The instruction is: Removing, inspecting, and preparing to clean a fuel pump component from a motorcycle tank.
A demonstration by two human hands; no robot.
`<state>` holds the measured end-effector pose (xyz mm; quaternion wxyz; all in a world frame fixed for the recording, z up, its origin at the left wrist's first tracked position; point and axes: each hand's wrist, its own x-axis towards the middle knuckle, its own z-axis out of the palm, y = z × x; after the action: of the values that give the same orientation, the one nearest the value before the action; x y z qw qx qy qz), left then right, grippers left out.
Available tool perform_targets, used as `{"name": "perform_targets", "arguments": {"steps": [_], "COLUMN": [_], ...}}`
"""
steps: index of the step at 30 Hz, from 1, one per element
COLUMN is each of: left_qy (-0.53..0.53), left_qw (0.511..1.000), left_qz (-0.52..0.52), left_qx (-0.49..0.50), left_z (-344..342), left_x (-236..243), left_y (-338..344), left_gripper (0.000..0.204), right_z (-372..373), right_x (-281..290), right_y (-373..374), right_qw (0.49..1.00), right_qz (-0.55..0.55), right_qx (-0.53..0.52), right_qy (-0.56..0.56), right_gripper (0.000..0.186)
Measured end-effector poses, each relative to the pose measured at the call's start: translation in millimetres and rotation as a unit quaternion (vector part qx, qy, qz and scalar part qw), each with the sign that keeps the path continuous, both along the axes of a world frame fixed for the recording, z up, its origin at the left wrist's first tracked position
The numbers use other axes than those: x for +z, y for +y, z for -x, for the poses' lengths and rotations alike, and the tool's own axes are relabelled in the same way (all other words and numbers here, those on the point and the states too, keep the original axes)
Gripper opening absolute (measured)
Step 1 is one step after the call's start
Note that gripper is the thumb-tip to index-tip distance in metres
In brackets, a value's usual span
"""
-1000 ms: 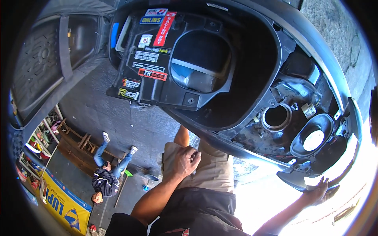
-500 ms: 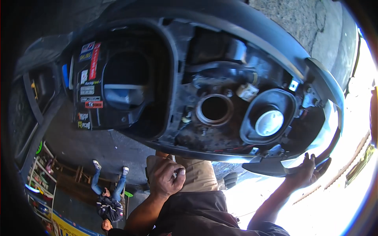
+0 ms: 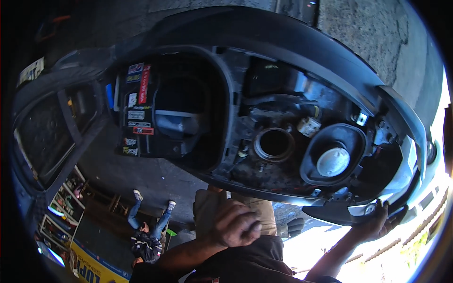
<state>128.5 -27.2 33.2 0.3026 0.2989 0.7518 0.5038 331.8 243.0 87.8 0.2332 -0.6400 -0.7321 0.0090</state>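
Note:
In front of me is a motor scooter [image 3: 302, 52] with its rear top cover off. My left hand [image 3: 236, 224] is closed in a fist before my lap, apart from the scooter's near side; what the fingers hold, if anything, is hidden. My right hand [image 3: 375, 221] is closed round the near end of the dark grab rail [image 3: 330, 216] at the tail. Between the storage box and the tail are a round open hole with a metal ring [image 3: 274, 145] and a silver fuel cap [image 3: 333, 162] in a black oval surround.
The raised seat [image 3: 45, 132] shows its underside at the left. A stickered black panel [image 3: 137, 111] lies inside the storage box. Behind, a person [image 3: 147, 243] sits near a shelf rack [image 3: 61, 212] and a yellow banner [image 3: 94, 264]. Bright sunlight falls at the lower right.
The view has shifted, so the scooter appears farther right and lower. My left fist has moved rightward and slightly down. My right hand stays on the grab rail.

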Motion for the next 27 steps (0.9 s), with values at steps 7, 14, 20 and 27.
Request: {"name": "perform_targets", "arguments": {"steps": [7,14,20,27], "left_qy": [-0.003,-0.008,0.026,0.017], "left_qw": [0.993,0.989,0.986,0.992], "left_qz": [0.033,0.067,0.041,-0.056], "left_qx": [-0.117,-0.129,-0.158,-0.110], "left_z": [8,-4,-12,-17], "left_x": [12,13,1,-13], "left_y": [56,67,78,72], "left_gripper": [0.033,0.025,0.025,0.021], "right_z": [25,18,-27,-27], "right_x": [0,-3,2,1], "right_y": [-4,0,12,13], "right_qw": [0.981,0.981,0.996,0.998], "right_qz": [0.024,0.021,0.018,0.034], "right_qx": [-0.140,-0.036,0.087,0.041], "right_qy": [0.134,0.188,-0.013,0.027], "right_gripper": [0.049,0.046,0.034,0.044]}}
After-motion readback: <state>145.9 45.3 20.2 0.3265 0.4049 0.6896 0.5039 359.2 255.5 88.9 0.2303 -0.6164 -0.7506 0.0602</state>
